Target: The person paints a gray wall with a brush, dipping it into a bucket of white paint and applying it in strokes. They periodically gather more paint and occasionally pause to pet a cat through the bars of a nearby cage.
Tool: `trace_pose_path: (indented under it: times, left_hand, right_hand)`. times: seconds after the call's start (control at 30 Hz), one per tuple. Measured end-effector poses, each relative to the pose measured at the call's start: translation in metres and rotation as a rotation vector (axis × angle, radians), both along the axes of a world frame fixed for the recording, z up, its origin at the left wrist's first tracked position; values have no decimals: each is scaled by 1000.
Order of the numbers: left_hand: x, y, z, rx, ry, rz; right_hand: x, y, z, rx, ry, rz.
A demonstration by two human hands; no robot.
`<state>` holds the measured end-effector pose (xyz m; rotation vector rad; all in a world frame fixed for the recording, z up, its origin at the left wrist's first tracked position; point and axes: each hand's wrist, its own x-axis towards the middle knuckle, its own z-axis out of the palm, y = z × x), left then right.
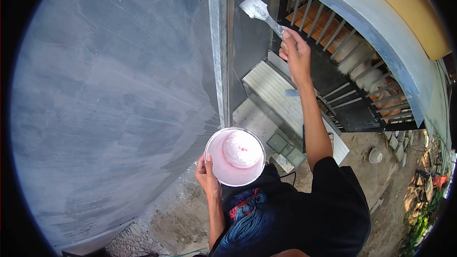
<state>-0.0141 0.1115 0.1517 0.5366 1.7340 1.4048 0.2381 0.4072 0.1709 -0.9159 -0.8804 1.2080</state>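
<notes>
My right hand is closed round the handle of a paintbrush, its wide bristles coated in white paint. The bristle end overlaps the dark grey panel just right of a metal post, and a pale streak shows at its tip. Lower down, my left hand grips a round paint bucket by its left rim, in front of my body. White paint with a pinkish tint lies at the bottom of the bucket and smears its inner wall.
A vertical metal post divides the big grey wall from the panel. A ribbed metal bench stands below my right arm. Barred windows line the right side. On the dirt ground are a small white bucket and broken blocks.
</notes>
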Motion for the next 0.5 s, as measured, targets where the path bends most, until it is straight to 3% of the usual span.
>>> trace_pose_path:
  times: [0.03,0.1,0.2,0.27,0.37,0.5]
  left_hand:
    - [1,-1,-2,-5,11,10]
    - [-1,-1,-3,-10,23,20]
    - [-5,-6,2,-5,-23,30]
    - [-6,-5,5,1,52,54]
    - [-15,-11,5,7,35,53]
    - [-13,-10,6,-10,20,49]
  right_hand:
    - [-4,-2,-10,0,3,-6]
    - [-15,-6,-53,-159,-334,16]
    - [-25,-20,-160,-144,-662,-66]
    - [-16,-35,-203,-161,-750,-86]
    - [-15,-46,-223,-312,-821,-11]
    - [-28,-30,-145,-285,-557,0]
